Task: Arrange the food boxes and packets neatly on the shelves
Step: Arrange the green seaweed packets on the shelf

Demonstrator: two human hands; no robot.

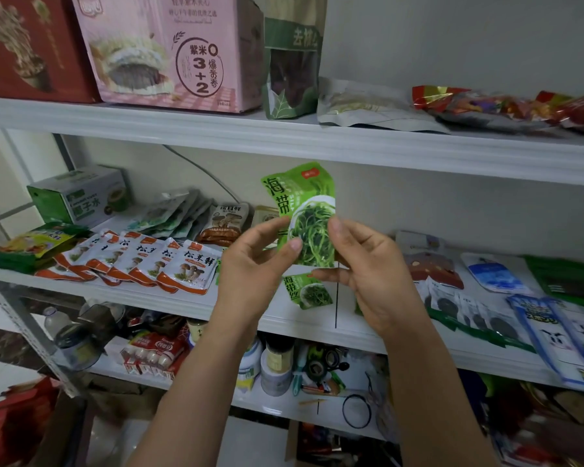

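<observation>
- Both of your hands hold one green seaweed packet point(304, 214) upright in the air, in front of the gap between the upper and middle shelves.
- Your left hand point(257, 261) pinches the packet's lower left edge between thumb and curled fingers.
- Your right hand point(361, 264) grips the right edge, with the thumb on the front and the fingers tucked behind.
- Just below the held packet, a second seaweed packet point(305, 291) lies flat on the middle shelf point(189, 299), near its front edge.
- To the left on that shelf, white-and-orange mushroom packets point(142, 261) overlap in a tidy row.
- Behind them stands a green-and-white box point(78, 197).
- To the right of your hands, blue-and-white packets point(553, 332) lie loosely, some hanging over the shelf's front edge.
- On the upper shelf point(317, 143) a pink box point(169, 52) stands between a red box point(31, 45) and an upright green pouch point(292, 69).
- Flat packets lie further right on that shelf; they are too blurred to tell apart.
- Below your forearms, the lower shelf point(277, 407) holds jars and bottles point(277, 362) crowded together.
</observation>
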